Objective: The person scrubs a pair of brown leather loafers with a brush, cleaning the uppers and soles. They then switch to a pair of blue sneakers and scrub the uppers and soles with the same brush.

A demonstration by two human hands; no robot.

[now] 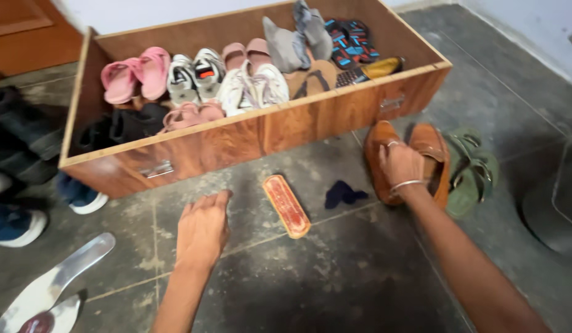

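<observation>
Head view looks down on a pair of tan leather shoes (415,161) standing on the dark tiled floor (360,271), just in front of the right end of the long wooden box (255,139); taking that box as the landmark, the 2 shoes lie side by side with toes toward its front wall, so their long axis runs from the person toward the box. Right hand (400,165) rests on top of them, fingers curled down between the 2 shoes and touching both, a ring and a metal bangle showing; whether it truly grips them I cannot tell. Left hand (203,227) is flat and open, fingers together, pressed to or hovering just over the floor in front of the box's middle, holding nothing. Between the 2 hands, in front of the box, lies a shoe brush (286,205) with a reddish-orange back, its long axis slanting away from the box toward the person's right; the left hand is the nearer to it. Just right of the brush sits a small dark blue cloth (343,193), near the right hand. Green sandals (474,168) lie beside the tan pair, farther right. Inside the box are pink sandals (135,74) and white sneakers (193,75), among other footwear.
</observation>
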